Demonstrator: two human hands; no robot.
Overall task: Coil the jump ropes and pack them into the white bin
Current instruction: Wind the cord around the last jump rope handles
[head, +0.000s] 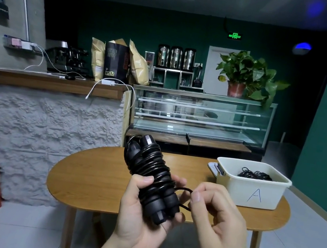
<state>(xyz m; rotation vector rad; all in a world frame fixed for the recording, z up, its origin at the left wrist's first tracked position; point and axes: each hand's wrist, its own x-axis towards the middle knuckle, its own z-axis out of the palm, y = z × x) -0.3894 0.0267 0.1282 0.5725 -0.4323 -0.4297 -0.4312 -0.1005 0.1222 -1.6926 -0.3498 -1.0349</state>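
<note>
Left hand [139, 213] wraps thumb and fingers round the jump rope [150, 175], clamping its two black handles side by side, likely as a core for the cord wound around them. One rope in play, held above the wooden table [92, 181]. Moving right: the right hand [212, 207] pinches the last loose loop of cord between thumb and fingertips, probably to tuck it. Further right, the white bin [254, 193], marked A, sits on the table holding coiled black rope; how many, I can't tell.
</note>
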